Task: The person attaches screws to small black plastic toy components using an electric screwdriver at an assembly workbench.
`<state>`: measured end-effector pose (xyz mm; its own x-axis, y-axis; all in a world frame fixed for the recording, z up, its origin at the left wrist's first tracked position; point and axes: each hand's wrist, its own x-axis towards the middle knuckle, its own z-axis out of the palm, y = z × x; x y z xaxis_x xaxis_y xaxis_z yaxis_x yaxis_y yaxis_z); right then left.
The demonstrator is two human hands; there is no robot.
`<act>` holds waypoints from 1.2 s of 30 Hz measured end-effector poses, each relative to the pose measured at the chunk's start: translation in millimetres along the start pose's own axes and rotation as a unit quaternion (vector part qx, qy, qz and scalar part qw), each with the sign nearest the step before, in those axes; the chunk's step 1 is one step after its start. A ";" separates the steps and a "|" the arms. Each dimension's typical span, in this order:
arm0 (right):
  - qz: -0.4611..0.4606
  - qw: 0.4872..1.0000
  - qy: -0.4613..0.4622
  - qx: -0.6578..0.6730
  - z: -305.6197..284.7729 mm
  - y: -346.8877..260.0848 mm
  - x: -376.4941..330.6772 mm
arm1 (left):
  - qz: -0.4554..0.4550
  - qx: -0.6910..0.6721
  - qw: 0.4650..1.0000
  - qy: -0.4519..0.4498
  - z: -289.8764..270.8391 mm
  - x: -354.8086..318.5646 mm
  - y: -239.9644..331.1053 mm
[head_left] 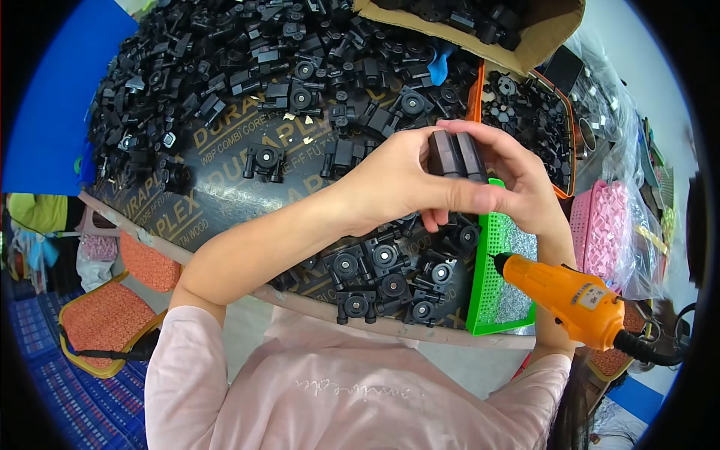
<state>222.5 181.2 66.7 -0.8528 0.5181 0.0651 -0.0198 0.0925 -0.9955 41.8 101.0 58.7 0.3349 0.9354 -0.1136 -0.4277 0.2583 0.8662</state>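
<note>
Above the table's right half, my left hand (395, 178) and my right hand (519, 174) meet around a black plastic part (448, 155) with two blocky sections side by side. Both hands are closed on it, thumbs crossing in front; its lower portion is hidden behind the fingers. Just below them, several similar black parts with round metal-centred faces (346, 264) lie near the table edge. Beside my right forearm is an orange electric screwdriver (564, 296), its dark tip pointing left over a green perforated basket (477, 315) that contains small silvery pieces.
A large heap of black parts (247, 56) covers the table's far side. A cardboard box (547, 56) stands at the back right, near an orange-rimmed bin (571, 142) of small black pieces. A pink basket (581, 225) is farther right. Orange-seated chairs (105, 322) stand at left.
</note>
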 end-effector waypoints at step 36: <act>-0.256 0.835 0.487 -0.034 3.4 38.5 -76.3 | -0.002 0.060 0.997 0.045 5.2 -60.4 -58.3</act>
<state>285.1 142.3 23.2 0.0871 0.8387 0.5376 -0.1938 0.5436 -0.8167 50.9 28.2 17.6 0.2570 0.9539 -0.1551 -0.3216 0.2357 0.9171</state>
